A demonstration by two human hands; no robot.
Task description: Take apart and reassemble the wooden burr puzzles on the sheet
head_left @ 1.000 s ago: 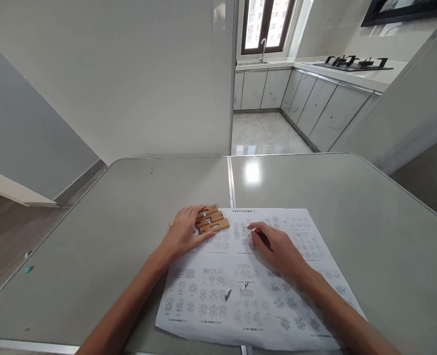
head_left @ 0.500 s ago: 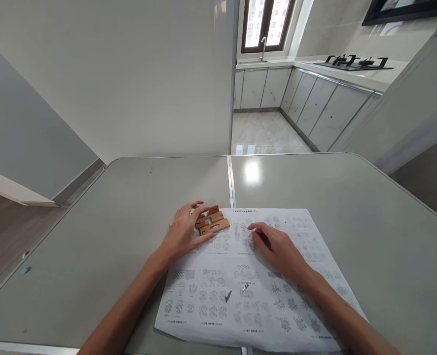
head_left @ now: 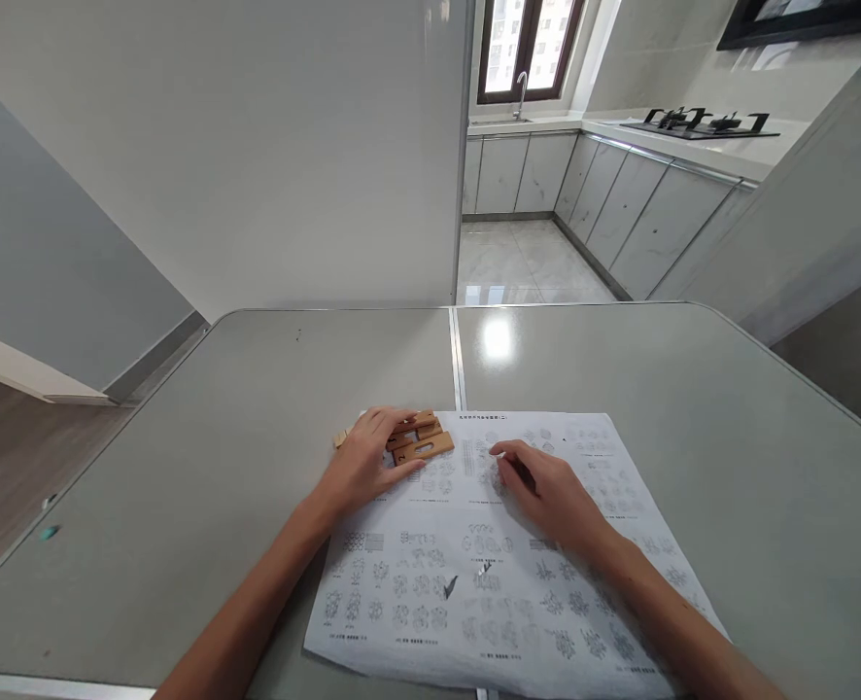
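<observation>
Several small wooden puzzle pieces (head_left: pixel 425 447), flat and slotted, lie side by side at the upper left part of a printed paper sheet (head_left: pixel 489 515). My left hand (head_left: pixel 363 457) arches over them. Its fingers are at their far side and its thumb rests along the near side, so part of the pieces is hidden. A pale wooden end (head_left: pixel 340 437) shows left of that hand. My right hand (head_left: pixel 543 483) rests on the sheet with bent fingers, thumb and index finger apart, and nothing visible between them.
The grey tabletop (head_left: pixel 292 389) has a metal seam (head_left: pixel 458 360) down its middle. Rows of small diagrams cover the sheet, along with two dark marks or scraps (head_left: pixel 450 586). A small teal object (head_left: pixel 50 532) is near the left edge. Beyond stands a kitchen counter (head_left: pixel 533 126).
The rear wooden piece, more upright before, now lies lower against the others. My left fingers have come down with it. My right hand has stayed in place.
</observation>
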